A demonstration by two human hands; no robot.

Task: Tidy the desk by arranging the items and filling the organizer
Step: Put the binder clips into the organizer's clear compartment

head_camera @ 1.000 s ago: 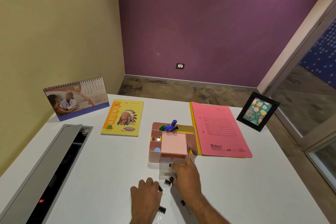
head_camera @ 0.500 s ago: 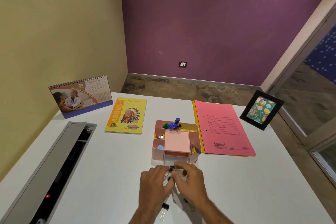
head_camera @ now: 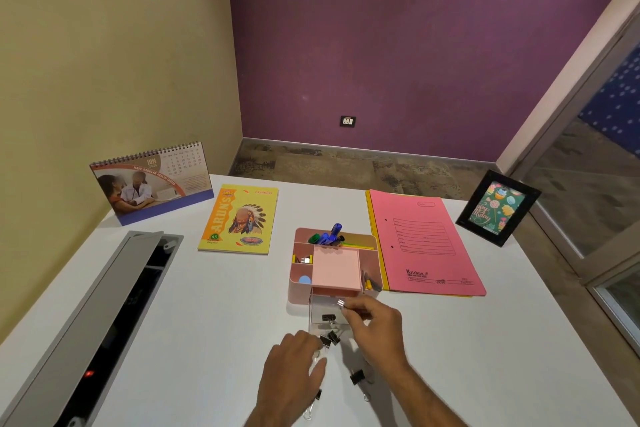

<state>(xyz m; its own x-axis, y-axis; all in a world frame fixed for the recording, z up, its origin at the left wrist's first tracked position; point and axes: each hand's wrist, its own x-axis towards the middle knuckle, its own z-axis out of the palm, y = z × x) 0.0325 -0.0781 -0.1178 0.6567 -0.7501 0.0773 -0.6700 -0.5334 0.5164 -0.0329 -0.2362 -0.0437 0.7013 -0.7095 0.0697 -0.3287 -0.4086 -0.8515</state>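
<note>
A pink desk organizer (head_camera: 300, 289) stands mid-desk with pens (head_camera: 329, 237) in its back slot and a pink note pad on top. Its clear drawer (head_camera: 317, 317) is pulled out toward me, and one black binder clip (head_camera: 328, 317) lies in it. My right hand (head_camera: 375, 326) pinches a small binder clip (head_camera: 341, 303) just above the drawer. My left hand (head_camera: 294, 369) rests on the desk in front of the drawer, its fingers curled on the wire handles of another black clip (head_camera: 325, 340). More clips (head_camera: 357, 376) lie loose between my hands.
A yellow notebook (head_camera: 239, 218) lies left of the organizer and a pink file folder (head_camera: 422, 243) right of it. A desk calendar (head_camera: 152, 180) stands at the back left, a photo frame (head_camera: 497, 206) at the back right. An open cable tray (head_camera: 114, 315) runs along the left.
My hands were together at the drawer front. They have parted: the right hand lifted a clip over the drawer, and the left hand drew back toward me onto the loose clips.
</note>
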